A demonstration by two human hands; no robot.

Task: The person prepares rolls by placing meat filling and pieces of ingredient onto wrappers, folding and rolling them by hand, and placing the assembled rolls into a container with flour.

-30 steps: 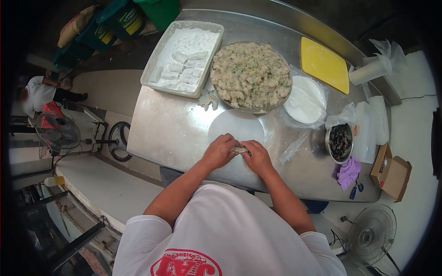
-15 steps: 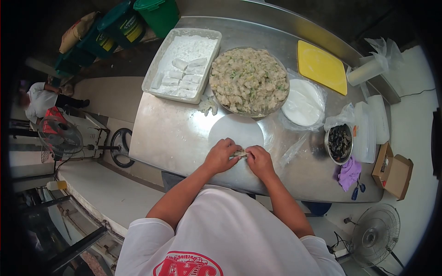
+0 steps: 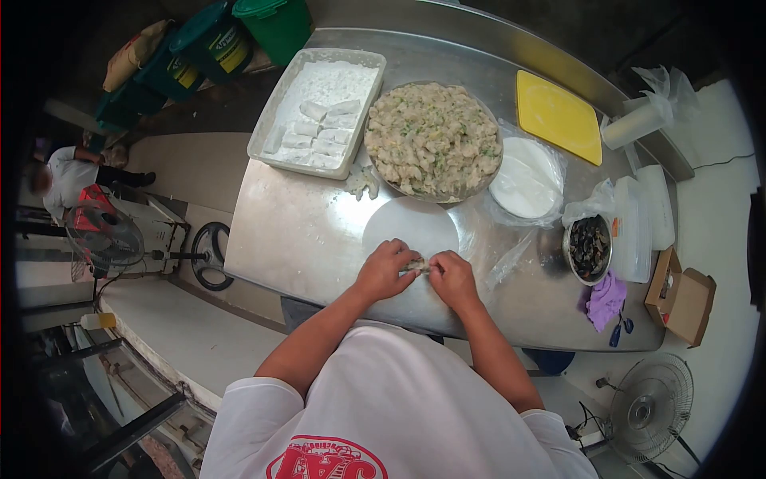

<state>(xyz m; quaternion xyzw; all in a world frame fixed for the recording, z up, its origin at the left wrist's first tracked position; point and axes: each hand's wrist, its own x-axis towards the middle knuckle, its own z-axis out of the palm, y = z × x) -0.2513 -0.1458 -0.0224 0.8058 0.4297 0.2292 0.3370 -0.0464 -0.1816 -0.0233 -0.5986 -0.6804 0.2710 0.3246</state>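
A round white wrapper sheet [image 3: 411,225] lies on the steel table. Over its near part, my left hand [image 3: 386,271] and my right hand [image 3: 452,279] pinch a small greyish lump of filling [image 3: 416,266] from either side. Beyond the sheet stands a wide bowl heaped with chunky filling [image 3: 435,140] flecked with green. To its left, a tray of white powder [image 3: 325,86] holds several white rolls [image 3: 323,136]. A stack of round white wrappers [image 3: 526,177] sits on plastic at the right.
On the steel table [image 3: 295,231] are a yellow board [image 3: 558,116], a bowl of dark pieces [image 3: 590,249], a purple cloth [image 3: 606,300] and an open cardboard box [image 3: 678,306]. A fan [image 3: 650,397] stands at lower right. Another person [image 3: 68,176] is far left.
Compared with a second ago, the view has shifted slightly. Both hands remain at the small lump, with small finger movements around it.
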